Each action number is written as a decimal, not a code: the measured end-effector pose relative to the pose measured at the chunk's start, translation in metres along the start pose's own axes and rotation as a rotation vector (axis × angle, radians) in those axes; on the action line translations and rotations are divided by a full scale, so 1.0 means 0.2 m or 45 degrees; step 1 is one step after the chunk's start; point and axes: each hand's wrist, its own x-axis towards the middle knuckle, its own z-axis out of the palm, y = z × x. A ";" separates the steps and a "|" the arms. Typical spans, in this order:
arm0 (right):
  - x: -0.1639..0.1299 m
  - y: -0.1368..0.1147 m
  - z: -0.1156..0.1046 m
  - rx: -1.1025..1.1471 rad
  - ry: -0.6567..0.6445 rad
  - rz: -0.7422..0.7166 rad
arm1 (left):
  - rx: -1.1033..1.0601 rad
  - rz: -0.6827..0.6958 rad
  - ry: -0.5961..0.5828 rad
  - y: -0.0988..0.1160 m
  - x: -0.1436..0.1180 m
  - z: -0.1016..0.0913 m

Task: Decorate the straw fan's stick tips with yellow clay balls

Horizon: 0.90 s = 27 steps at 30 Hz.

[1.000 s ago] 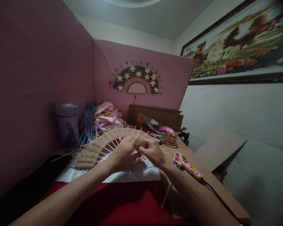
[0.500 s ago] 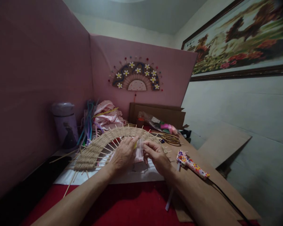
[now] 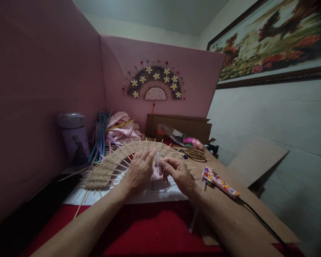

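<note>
Your left hand and right hand pinch a small clear strip together at the woven fan's inner edge; glue gun at three o'clock. No readable writing.

1. Both bare forearms reach forward and converge at the centre.
2. The left hand lies palm down, fingers curled in a pinch.
3. The right hand faces it, fingertips pinched, almost touching.
</note>
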 end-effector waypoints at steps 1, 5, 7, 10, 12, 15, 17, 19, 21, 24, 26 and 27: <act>0.00 0.00 0.00 0.003 0.003 0.005 | 0.011 0.008 -0.001 0.00 0.00 0.00; 0.01 0.02 0.00 0.141 -0.009 0.047 | 0.001 -0.002 0.005 0.00 0.00 0.00; 0.01 0.03 0.00 0.261 -0.035 0.083 | -0.027 -0.005 0.028 0.01 0.00 0.00; 0.01 0.03 0.01 0.374 -0.059 0.127 | -0.056 0.006 0.056 0.01 0.00 -0.01; 0.00 0.03 0.01 0.374 -0.053 0.125 | -0.057 0.001 0.055 0.01 0.00 -0.01; 0.00 0.03 0.02 0.336 -0.026 0.107 | -0.050 -0.008 0.042 0.01 -0.01 -0.01; 0.00 0.03 0.01 0.341 -0.027 0.109 | -0.057 -0.011 0.034 0.01 -0.01 -0.01; 0.00 0.04 0.01 0.375 -0.054 0.120 | -0.068 -0.026 0.030 0.02 -0.01 -0.02; 0.00 0.04 0.01 0.402 -0.085 0.127 | -0.084 -0.043 0.026 0.02 -0.01 -0.02; 0.00 0.05 0.00 0.354 -0.093 0.098 | -0.109 -0.038 0.012 0.03 -0.01 -0.03; 0.00 0.06 0.00 0.292 -0.069 0.066 | -0.100 -0.027 -0.001 0.03 -0.01 -0.03; 0.00 0.06 0.00 0.278 -0.062 0.059 | -0.087 -0.027 -0.007 0.03 -0.01 -0.03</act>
